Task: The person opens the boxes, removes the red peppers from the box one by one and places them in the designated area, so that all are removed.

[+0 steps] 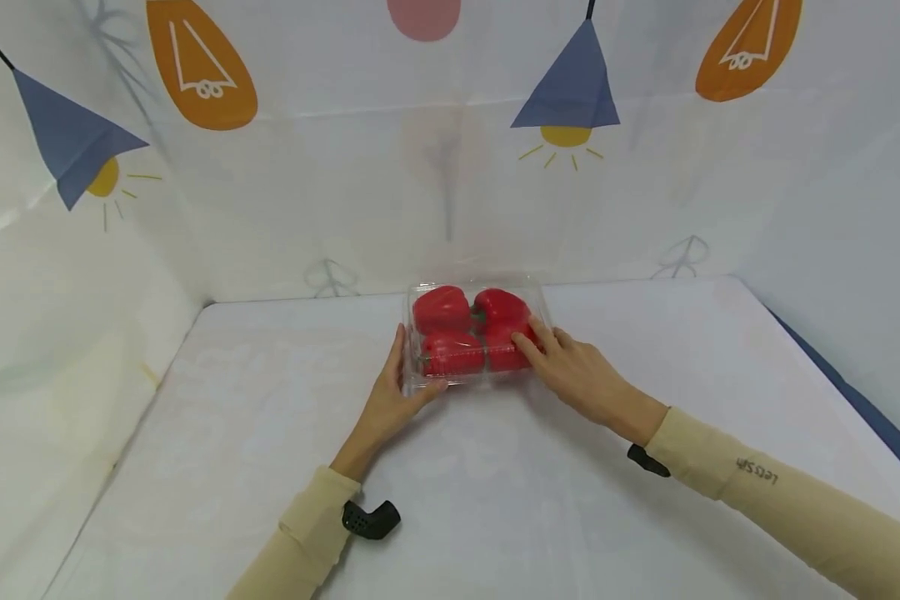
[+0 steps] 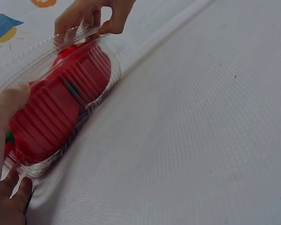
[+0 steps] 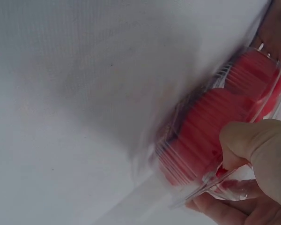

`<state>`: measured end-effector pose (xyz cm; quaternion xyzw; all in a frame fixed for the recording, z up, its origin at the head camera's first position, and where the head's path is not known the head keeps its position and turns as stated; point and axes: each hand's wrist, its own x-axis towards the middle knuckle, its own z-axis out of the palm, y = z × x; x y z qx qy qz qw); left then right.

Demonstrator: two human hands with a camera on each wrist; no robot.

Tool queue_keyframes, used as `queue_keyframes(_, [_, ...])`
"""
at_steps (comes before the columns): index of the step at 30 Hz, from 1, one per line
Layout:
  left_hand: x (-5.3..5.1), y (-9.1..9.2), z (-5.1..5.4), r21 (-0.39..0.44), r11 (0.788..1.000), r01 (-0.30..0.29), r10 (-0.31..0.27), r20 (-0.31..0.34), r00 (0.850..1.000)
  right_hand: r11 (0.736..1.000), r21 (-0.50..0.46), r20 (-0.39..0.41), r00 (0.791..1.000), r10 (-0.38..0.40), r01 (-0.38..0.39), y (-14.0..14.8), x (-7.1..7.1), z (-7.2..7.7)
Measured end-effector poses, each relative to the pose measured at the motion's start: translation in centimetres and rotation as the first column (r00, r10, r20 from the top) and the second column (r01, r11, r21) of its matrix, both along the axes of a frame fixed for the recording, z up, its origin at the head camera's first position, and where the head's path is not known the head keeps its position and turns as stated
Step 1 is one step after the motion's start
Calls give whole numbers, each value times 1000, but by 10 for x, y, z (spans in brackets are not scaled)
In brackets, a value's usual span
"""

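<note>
A clear plastic clamshell container (image 1: pixel 465 380) with several red bell peppers (image 1: pixel 453 354) inside lies on the white table, near its back edge. My left hand (image 1: pixel 386 400) holds the container's left side, thumb at the front corner and fingers along the side. At the opposite end, my right hand (image 1: pixel 581 379) grips the right edge. The right wrist view shows the right thumb (image 3: pixel 239 140) on top of the rim, with fingers lower down. Green stems (image 2: pixel 70 87) show through the ribbed plastic in the left wrist view.
The white tabletop (image 1: pixel 495 500) spreads in front of the container. Behind it rises a white cloth backdrop (image 1: pixel 345 192) printed with blue lamps (image 1: pixel 570 83) and orange shapes (image 1: pixel 202 67). Black wrist devices (image 1: pixel 371 520) sit on both sleeves.
</note>
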<state>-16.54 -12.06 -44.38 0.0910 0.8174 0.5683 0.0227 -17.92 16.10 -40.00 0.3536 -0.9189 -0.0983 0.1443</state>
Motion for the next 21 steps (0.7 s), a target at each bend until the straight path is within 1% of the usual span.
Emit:
queue_keyframes(1, [1, 1, 4, -7, 1000, 1, -1, -3, 1000, 1000, 1, -6, 1000, 0, 0, 0, 0, 0])
queue_keyframes(5, [4, 2, 9, -23, 1000, -7, 7, -6, 1000, 1000, -1, -7, 1000, 4, -4, 2, 0, 1])
queue_keyframes(9, [6, 1, 8, -25, 1000, -17, 17, 4, 1000, 1000, -17, 25, 1000, 7, -6, 4, 1, 0])
queue_keyframes(12, [7, 1, 5, -15, 1000, -11, 11, 16, 1000, 999, -37, 51, 999, 6, -4, 5, 2, -1])
queue_keyframes(14, [7, 1, 3, -4, 1000, -5, 5, 12, 1000, 998, -57, 51, 999, 8, -5, 6, 2, -2])
queue_keyframes(16, [6, 1, 4, -4, 1000, -1, 1, 1, 1000, 996, -90, 30, 999, 13, -10, 7, 1, -1])
queue_keyframes(18, [4, 1, 5, -1, 1000, -2, 2, -13, 1000, 990, -143, 10, 1000, 11, -10, 9, 0, -2])
queue_keyframes(20, [2, 1, 5, 11, 1000, 4, -4, -19, 1000, 977, -213, -5, 1000, 9, -10, 12, -2, -4])
queue_keyframes(21, [0, 0, 2, 20, 1000, 8, -8, -18, 1000, 968, -252, -6, 1000, 9, -10, 14, -2, -5])
